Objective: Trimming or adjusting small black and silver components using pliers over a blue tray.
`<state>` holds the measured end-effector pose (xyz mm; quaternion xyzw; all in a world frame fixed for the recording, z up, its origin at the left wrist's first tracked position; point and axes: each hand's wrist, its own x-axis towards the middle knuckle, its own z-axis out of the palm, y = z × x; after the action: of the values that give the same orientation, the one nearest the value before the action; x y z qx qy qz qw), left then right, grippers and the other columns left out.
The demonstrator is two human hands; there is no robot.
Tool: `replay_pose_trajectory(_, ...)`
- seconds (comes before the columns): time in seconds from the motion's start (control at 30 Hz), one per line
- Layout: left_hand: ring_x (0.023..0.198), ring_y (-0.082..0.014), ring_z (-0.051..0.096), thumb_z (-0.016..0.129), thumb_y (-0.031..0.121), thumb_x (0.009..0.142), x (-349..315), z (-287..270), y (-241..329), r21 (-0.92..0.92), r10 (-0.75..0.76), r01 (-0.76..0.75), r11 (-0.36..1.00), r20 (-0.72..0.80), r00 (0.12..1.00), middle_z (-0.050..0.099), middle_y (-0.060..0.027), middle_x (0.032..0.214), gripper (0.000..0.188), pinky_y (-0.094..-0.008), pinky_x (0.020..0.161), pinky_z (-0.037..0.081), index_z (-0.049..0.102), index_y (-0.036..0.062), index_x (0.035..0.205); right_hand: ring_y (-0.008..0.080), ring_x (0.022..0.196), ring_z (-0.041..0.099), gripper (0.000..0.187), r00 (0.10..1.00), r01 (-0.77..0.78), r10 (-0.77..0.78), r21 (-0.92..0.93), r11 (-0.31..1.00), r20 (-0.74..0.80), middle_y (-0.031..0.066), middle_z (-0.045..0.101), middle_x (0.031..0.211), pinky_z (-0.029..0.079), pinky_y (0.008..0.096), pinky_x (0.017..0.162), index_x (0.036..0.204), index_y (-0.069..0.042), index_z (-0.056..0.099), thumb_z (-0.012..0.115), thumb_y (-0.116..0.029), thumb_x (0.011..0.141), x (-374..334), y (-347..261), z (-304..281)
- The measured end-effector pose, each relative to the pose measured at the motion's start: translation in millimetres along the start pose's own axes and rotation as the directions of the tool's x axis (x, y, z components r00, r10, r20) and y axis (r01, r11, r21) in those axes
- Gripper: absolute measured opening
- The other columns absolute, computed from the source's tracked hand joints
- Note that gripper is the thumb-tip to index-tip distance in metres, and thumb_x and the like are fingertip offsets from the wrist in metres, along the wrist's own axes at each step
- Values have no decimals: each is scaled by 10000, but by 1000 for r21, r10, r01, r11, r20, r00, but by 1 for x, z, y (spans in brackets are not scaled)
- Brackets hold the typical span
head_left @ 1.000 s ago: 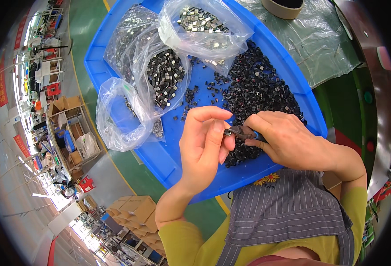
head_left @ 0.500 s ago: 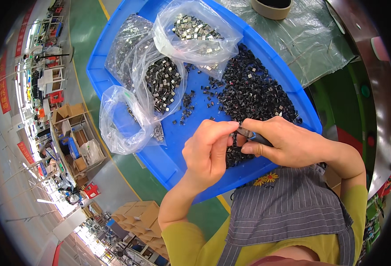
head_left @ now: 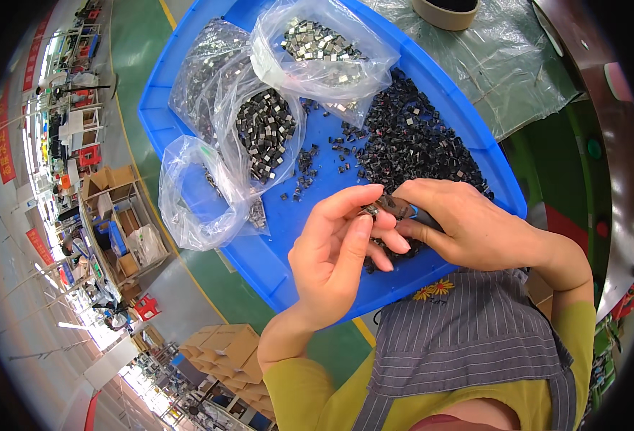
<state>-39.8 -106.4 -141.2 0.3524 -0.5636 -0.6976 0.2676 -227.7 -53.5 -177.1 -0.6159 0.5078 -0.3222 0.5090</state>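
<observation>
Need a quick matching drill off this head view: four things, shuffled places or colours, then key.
Things
1. Tray
2. Tool
3. Tan roll
4. Apron

Place or colour
A. On the plastic sheet
B. Grey with pale stripes
C. Gripped in the right hand
D. Blue all over

Pairs: 1-D, 2-C, 3-A, 4-B
</observation>
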Motion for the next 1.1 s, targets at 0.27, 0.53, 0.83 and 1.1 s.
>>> replay_pose_trajectory(0.27, 826, -232, 687, 442, -3, 976, 1, -4, -1, 33, 51, -50, 998, -28, 998, 634, -171, 968, 282, -318, 757, 572, 447, -55, 1253, 289, 806, 541, 283, 958, 66, -157, -351, 934, -238, 98, 524, 821, 415, 397, 694, 981, -68, 565, 704, -71, 734, 1, 4, 7)
replay_pose_trajectory(0.53, 791, -263, 693, 465, 6, 966, 3, -5, -1, -19, -47, 45, 999, -83, 995, 660, -188, 911, 264, -333, 740, 574, 464, -65, 1220, 269, 810, 525, 353, 952, 43, -166, -424, 905, -259, 78, 498, 822, 391, 378, 678, 955, -69, 554, 713, -30, 642, 1, 5, 7)
replay_pose_trajectory(0.83, 805, -265, 694, 476, -4, 959, 5, -1, 3, -10, -61, 61, 998, -77, 995, 662, -192, 917, 269, -332, 752, 570, 466, -70, 1220, 282, 832, 520, 421, 945, 22, -180, -496, 868, -273, 83, 506, 856, 387, 382, 696, 1012, -62, 561, 715, -7, 623, 1, 5, 8)
replay_pose_trajectory(1.1, 772, -258, 701, 489, 9, 956, 3, -3, 1, 119, -40, 53, 991, -115, 993, 677, -183, 890, 266, -317, 735, 569, 473, -66, 1210, 296, 840, 515, 498, 935, 6, -203, -561, 828, -290, 95, 507, 883, 385, 393, 711, 1064, -55, 569, 732, -5, 596, 2, 7, 10)
